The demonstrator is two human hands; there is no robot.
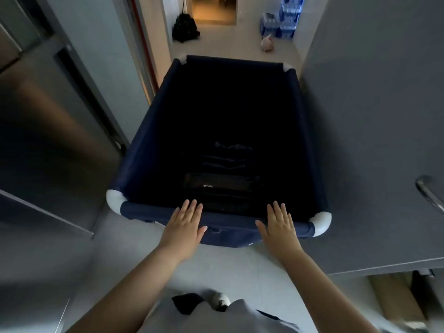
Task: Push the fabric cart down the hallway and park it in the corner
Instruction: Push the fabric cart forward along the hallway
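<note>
Both forearms are bare, no sleeves showing, and there's a light grey top (242, 318) with dark trim.

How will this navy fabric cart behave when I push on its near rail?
The fabric cart probably rolls easily, looking nearly empty. Its cloth walls likely flex, while the rail under the left hand and right hand seems stiff.
</note>
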